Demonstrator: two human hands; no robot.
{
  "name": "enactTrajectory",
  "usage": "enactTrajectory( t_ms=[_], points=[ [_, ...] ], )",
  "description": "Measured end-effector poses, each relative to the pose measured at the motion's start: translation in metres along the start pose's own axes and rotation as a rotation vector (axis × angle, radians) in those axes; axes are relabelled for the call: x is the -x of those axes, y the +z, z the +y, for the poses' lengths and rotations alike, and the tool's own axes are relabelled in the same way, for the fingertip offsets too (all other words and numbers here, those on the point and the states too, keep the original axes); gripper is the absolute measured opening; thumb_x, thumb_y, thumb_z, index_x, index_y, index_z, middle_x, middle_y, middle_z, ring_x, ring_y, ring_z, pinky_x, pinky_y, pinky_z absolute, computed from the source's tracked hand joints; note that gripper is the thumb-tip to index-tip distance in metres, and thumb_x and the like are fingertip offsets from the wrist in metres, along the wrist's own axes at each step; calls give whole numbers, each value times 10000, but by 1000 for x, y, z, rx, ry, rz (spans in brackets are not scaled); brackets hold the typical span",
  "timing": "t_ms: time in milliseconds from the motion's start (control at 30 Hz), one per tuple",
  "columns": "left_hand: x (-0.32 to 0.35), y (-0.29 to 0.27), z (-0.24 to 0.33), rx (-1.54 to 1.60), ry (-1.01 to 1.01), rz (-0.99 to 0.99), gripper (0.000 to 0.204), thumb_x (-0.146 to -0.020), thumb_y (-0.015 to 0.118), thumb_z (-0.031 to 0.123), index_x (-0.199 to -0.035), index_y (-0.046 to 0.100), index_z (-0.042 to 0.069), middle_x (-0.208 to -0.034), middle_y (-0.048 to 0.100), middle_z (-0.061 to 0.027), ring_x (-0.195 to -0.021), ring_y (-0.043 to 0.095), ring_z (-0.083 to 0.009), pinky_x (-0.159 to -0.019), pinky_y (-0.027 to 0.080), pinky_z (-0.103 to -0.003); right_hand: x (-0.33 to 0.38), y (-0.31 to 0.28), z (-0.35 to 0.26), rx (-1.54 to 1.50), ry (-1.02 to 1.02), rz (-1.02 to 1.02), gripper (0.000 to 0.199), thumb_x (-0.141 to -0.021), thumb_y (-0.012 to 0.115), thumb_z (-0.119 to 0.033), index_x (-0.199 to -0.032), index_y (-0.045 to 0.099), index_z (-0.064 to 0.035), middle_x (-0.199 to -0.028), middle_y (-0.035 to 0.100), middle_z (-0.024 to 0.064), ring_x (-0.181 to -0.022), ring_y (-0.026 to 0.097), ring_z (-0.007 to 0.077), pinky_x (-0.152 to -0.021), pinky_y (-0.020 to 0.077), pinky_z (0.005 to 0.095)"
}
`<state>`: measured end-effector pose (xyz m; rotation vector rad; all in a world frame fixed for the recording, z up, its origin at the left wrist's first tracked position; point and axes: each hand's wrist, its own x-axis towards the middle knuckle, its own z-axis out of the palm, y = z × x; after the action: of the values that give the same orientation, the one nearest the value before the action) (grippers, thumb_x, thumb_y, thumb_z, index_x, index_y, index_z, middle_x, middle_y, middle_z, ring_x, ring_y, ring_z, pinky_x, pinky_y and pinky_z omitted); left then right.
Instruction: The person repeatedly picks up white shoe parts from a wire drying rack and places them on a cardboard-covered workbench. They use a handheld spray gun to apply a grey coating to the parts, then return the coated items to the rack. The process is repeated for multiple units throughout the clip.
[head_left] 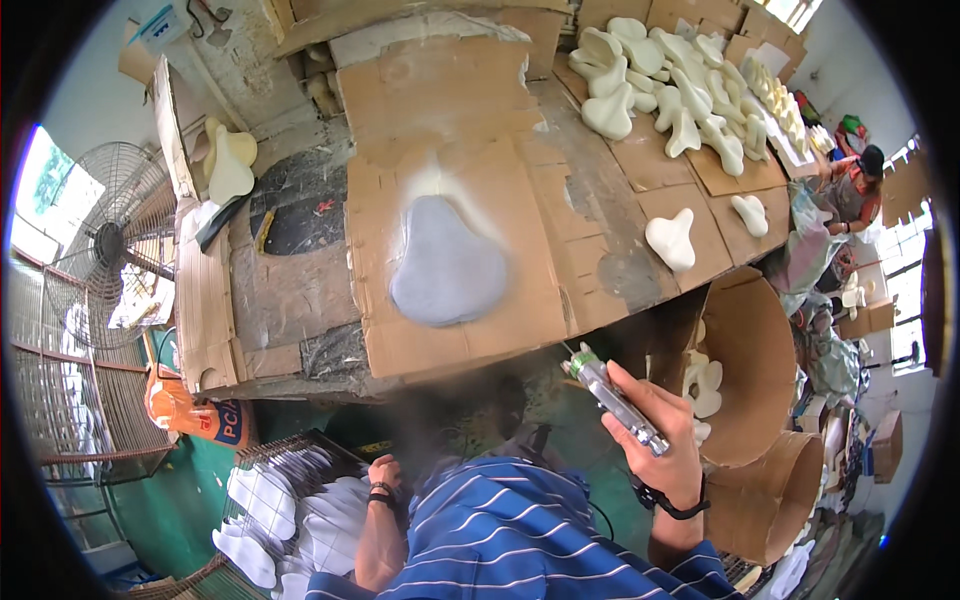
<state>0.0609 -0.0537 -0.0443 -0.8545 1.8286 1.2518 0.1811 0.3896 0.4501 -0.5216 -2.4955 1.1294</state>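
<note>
A spray gun is gripped in my right hand, its nozzle pointing up toward the table's front edge. On a cardboard sheet lies a bicycle-saddle-shaped piece coated grey, with its narrow end away from me. Pale overspray surrounds that narrow end, and a faint mist hangs between the table edge and my body. My left hand is low beside my waist, next to a wire basket of white saddle-shaped pieces. Its fingers are too small and foreshortened to read.
Cream saddle-shaped foam pieces are heaped at the table's far right; two more lie nearer. Large cardboard drums stand below on the right. A wire-guarded fan and an orange sack are at left. Another person sits far right.
</note>
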Motion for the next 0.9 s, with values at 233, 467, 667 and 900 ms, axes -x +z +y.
enactTrajectory(
  t_ms=[233,467,667,900],
  points=[
    [-1,1,-8,11,-65,-3,443,-848,694,10,-1281,655,90,-948,700,-101,-780,690,-230,-592,551,-403,4,-10,1,-10,48,-60,661,-745,728,111,-1383,623,-28,-930,700,162,-761,684,330,-682,541,354],
    [14,8,3,-122,-31,42,401,-847,693,19,-1244,684,74,-950,706,-110,-792,692,-250,-633,568,-418,15,-28,10,122,40,-227,779,-635,653,85,-1403,620,-43,-947,690,174,-753,661,344,-686,532,359],
    [15,10,16,-191,36,25,388,-864,662,50,-1251,679,72,-953,705,-98,-782,685,-231,-635,551,-397,21,-30,28,134,88,-70,724,-682,636,114,-1390,624,-32,-958,697,179,-761,668,340,-684,532,362],
    [-14,28,50,-160,298,14,270,-862,698,90,-1122,741,31,-991,768,-85,-873,699,-148,-709,557,-310,26,-9,12,-70,133,-148,698,-689,648,101,-1374,638,-32,-943,696,179,-778,672,350,-705,539,348]
  ],
)
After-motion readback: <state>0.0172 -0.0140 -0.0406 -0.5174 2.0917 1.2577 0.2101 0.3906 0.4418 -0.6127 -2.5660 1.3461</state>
